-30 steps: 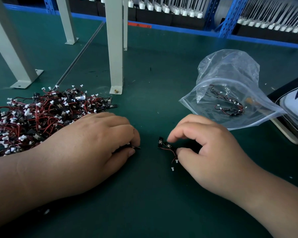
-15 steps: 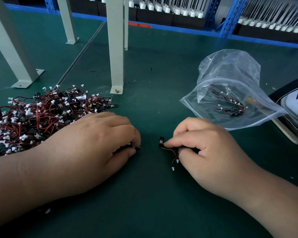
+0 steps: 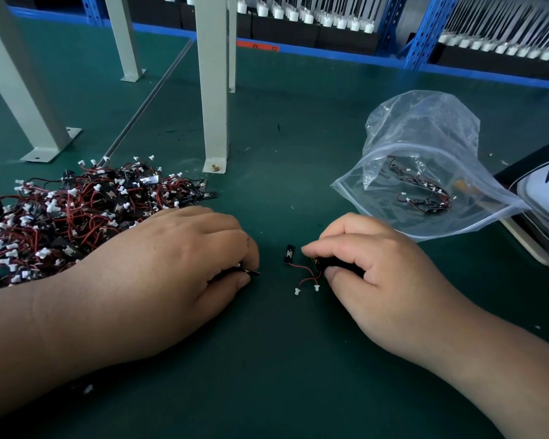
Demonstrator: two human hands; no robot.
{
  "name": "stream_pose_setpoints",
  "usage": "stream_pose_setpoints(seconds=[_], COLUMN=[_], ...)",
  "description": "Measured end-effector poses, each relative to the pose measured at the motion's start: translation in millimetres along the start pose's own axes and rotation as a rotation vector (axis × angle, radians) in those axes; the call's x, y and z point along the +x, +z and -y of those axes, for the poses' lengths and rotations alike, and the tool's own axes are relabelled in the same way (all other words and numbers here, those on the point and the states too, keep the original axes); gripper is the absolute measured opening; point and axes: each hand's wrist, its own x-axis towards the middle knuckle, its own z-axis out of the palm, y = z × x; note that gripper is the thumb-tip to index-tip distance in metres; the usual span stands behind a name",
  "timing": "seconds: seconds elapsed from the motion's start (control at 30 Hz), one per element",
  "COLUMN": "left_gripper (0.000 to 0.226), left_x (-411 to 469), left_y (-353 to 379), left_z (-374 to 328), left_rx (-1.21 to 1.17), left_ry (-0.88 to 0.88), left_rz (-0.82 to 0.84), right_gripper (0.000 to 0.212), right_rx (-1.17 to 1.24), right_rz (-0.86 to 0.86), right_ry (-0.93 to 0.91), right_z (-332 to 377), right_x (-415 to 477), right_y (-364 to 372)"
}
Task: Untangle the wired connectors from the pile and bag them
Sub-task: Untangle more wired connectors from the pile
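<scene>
A tangled pile of wired connectors [image 3: 76,213], red and black wires with white plugs and small black boards, lies at the left on the green mat. My left hand [image 3: 178,267] rests beside it, fingers curled, pinching a small black piece at its fingertips. My right hand [image 3: 371,274] pinches a wired connector [image 3: 301,270] between thumb and forefinger; a black board and two white plugs stick out to its left on the mat. A clear plastic bag [image 3: 425,172] lies open to the right with several connectors inside.
Grey metal posts [image 3: 214,90] stand bolted to the mat behind the pile. Blue shelving with rows of white parts [image 3: 314,17] runs along the back. A black-and-white flat object [image 3: 545,198] lies at the right edge, partly under the bag.
My right hand's fingers closed onto the loose connector and drew it slightly toward the palm. My left hand stayed put.
</scene>
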Motion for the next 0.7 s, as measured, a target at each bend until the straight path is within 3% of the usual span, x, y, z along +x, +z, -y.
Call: stream_pose_setpoints(seconds=[0.7], left_gripper=[0.022], left_x=[0.8], left_y=[1.1], left_z=[1.1], left_rx=[0.005], left_ry=[0.013], left_rz=[0.017], right_gripper=[0.021], right_rx=[-0.044], right_rz=[-0.011], right_ry=[-0.008], right_z=[-5.2], right_x=[0.3], right_y=[2.1])
